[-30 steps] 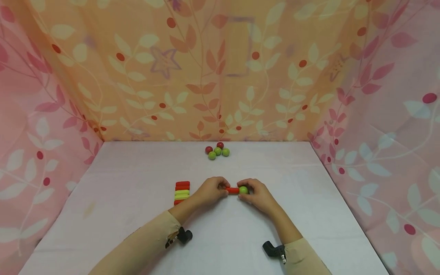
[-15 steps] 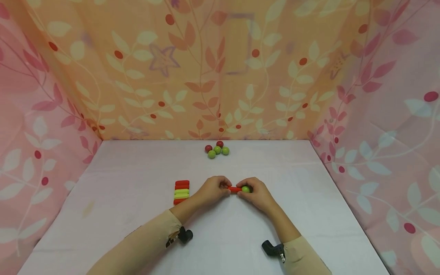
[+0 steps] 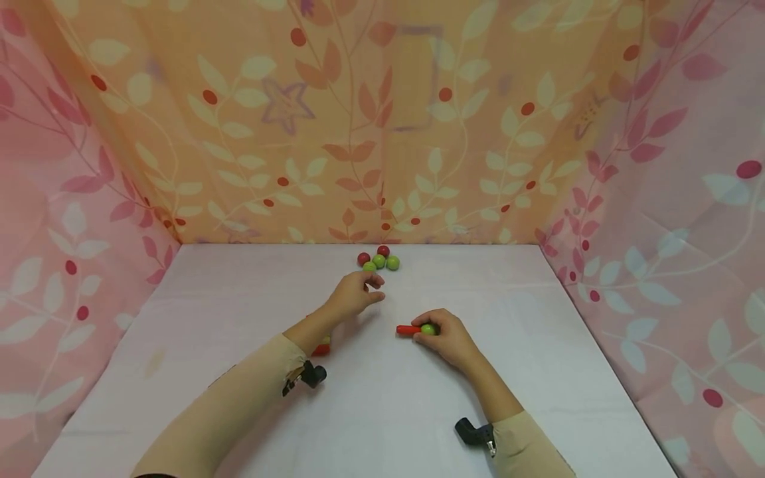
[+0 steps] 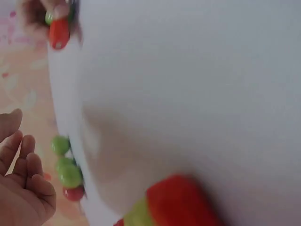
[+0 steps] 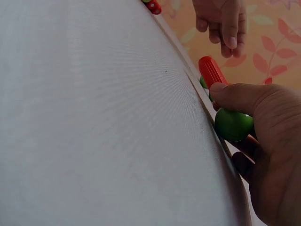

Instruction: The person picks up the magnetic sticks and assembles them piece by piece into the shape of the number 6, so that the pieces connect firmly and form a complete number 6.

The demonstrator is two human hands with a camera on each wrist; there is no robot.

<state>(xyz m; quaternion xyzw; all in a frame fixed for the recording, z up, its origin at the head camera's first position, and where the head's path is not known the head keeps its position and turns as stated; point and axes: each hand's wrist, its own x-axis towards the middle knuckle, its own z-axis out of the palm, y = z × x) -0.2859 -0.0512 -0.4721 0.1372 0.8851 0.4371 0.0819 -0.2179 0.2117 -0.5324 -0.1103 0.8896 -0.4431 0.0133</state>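
My right hand (image 3: 445, 338) pinches a red ribbed handle (image 3: 408, 330) with a green ball (image 5: 233, 125) at its end, the thumb lying over their meeting point in the right wrist view. The handle points left, low over the table. My left hand (image 3: 352, 295) holds nothing, its thumb and fingers parted, just in front of a cluster of balls at the back. Green balls (image 3: 392, 263) and red balls (image 3: 383, 251) make up that cluster. A row of red and yellow-green handles (image 3: 321, 349) lies beside the left wrist, mostly hidden under the forearm in the head view.
A white cloth covers the table (image 3: 508, 299). Its back edge meets an orange patterned curtain (image 3: 382, 133), and pink patterned sheets (image 3: 675, 219) hang on both sides. Black wrist cameras (image 3: 474, 433) stick out from both sleeves.
My left hand has let go of the red handle's left end and moved up and left toward the balls, its forearm now covering the handle row. The right hand keeps its hold almost unmoved.
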